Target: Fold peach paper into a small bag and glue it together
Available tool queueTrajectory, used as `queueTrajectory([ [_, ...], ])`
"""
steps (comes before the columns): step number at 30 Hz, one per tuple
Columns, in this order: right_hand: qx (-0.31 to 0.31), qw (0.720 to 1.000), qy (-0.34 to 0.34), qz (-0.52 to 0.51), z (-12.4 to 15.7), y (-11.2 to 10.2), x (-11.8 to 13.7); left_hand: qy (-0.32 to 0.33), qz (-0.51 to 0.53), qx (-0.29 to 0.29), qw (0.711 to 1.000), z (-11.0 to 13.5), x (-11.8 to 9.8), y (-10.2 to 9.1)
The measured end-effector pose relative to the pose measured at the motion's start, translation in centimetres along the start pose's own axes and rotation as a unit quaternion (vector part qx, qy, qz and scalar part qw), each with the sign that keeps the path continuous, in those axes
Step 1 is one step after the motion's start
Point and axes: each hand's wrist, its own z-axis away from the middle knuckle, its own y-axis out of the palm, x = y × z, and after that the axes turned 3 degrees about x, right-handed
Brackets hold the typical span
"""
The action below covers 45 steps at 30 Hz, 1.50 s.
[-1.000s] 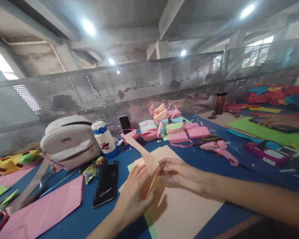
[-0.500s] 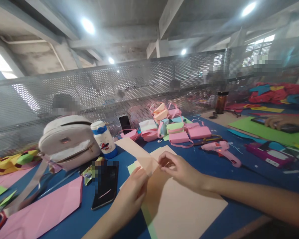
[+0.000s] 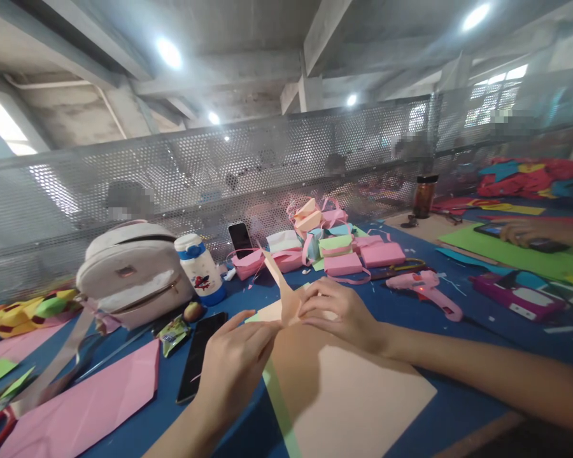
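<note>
My left hand (image 3: 239,356) and right hand (image 3: 337,312) pinch the strip (image 3: 289,299); its long axis rises away, leftward, from my grip.

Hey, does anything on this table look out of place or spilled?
I see no spill. The pink plastic glue gun lies flat with a red light lit, which seems careless beside paper, and small white scraps litter the blue tabletop near it, looking untidy.
</note>
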Motion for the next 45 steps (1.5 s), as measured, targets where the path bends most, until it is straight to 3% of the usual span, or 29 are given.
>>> queueTrajectory([
  [4,-0.021,1.0,-0.009,-0.002,0.3,0.5,-0.2,0.017,-0.028,-0.057,0.998,-0.1,-0.6,-0.3],
  [9,-0.049,0.999,-0.006,-0.007,0.2,0.8,-0.2,0.059,-0.064,-0.063,0.994,0.2,-0.8,-0.4],
  [19,-0.043,0.999,-0.014,-0.02,-0.2,0.4,0.1,0.021,0.0,-0.077,0.997,-0.1,-0.4,0.1],
  [23,-0.068,0.998,-0.011,-0.006,-0.2,0.3,-0.5,-0.043,0.12,-0.041,0.991,0.2,-0.2,-0.4],
  [27,-0.084,0.996,-0.017,-0.014,-0.1,0.1,-1.1,-0.121,0.29,0.065,0.947,1.1,-0.1,-1.5],
  [30,-0.097,0.995,-0.033,-0.014,0.0,0.1,-1.2,-0.144,0.304,0.113,0.935,2.4,0.2,-1.3],
  [35,-0.115,0.991,-0.063,-0.007,0.2,0.3,-1.6,-0.185,0.365,0.073,0.91,4.6,0.9,0.5],
  [38,-0.149,0.982,-0.116,-0.004,0.3,0.4,-1.8,-0.209,0.379,0.108,0.895,4.9,1.1,0.7],
  [41,-0.141,0.976,-0.164,0.006,0.3,0.3,-1.9,-0.128,0.365,0.169,0.906,4.6,1.1,0.5],
  [45,-0.119,0.968,-0.219,0.035,0.6,-0.2,-1.9,0.017,0.302,0.197,0.932,4.1,1.0,1.2],
])
